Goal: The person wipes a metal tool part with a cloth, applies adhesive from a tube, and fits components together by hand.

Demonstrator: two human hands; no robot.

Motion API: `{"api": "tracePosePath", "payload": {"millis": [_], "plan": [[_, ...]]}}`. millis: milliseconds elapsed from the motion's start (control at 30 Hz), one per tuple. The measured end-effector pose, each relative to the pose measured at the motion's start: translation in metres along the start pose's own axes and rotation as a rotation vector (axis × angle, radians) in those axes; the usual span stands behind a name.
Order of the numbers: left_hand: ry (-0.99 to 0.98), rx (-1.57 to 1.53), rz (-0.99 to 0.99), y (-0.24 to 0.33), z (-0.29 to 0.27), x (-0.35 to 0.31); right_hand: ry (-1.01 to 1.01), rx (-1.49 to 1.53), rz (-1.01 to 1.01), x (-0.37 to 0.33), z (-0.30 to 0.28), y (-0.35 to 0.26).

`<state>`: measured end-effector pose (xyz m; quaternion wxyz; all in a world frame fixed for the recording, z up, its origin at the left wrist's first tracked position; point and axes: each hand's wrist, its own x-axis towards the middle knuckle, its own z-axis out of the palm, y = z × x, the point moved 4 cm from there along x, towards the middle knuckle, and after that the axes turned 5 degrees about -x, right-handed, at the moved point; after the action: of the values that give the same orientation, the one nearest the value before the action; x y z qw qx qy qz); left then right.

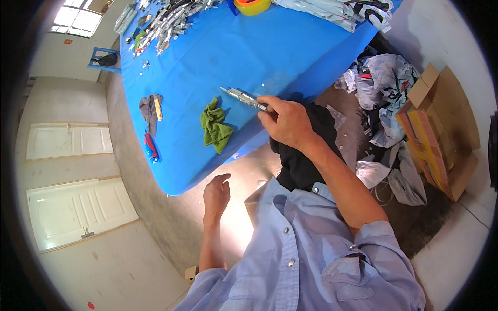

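Note:
Over the near edge of the blue-covered table (176, 83), my right hand (288, 122) is closed around a slim silver metal tool (243, 97). The tool's narrow tip points away to the left, and its rear end is hidden in my fingers. A crumpled green cloth (215, 126) lies on the table just left of it. My left hand (216, 197) hangs in the air off the near edge, fingers loosely bent and apart, with nothing visible in it.
A grey cloth with a yellow-handled item (157, 108) and a red-and-blue tube (150, 147) lie left. Silver metal pieces (168, 23) are heaped at the back, near yellow tape (252, 6). Plastic bags (389, 83) and an open cardboard box (451, 129) stand right.

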<state>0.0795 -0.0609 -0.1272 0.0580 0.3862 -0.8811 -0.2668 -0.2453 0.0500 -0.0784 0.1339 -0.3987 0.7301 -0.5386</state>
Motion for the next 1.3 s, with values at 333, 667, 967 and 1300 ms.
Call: {"api": "tracePosePath", "payload": {"millis": [333, 667, 967, 1300], "plan": [[0.324, -0.128, -0.011, 0.122, -0.080, 0.048, 0.094, -0.092, 0.072, -0.008, 0.002, -0.009], [0.336, 0.026, 0.262, 0.122, -0.065, 0.126, 0.278, -0.113, -0.073, -0.009, 0.003, -0.006], [0.353, -0.181, 0.354, 0.187, -0.046, 0.117, 0.372, -0.109, -0.172, -0.009, 0.000, -0.001], [0.338, -0.068, 0.518, 0.200, -0.004, 0.136, 0.280, -0.168, -0.170, -0.009, -0.003, 0.002]]}}
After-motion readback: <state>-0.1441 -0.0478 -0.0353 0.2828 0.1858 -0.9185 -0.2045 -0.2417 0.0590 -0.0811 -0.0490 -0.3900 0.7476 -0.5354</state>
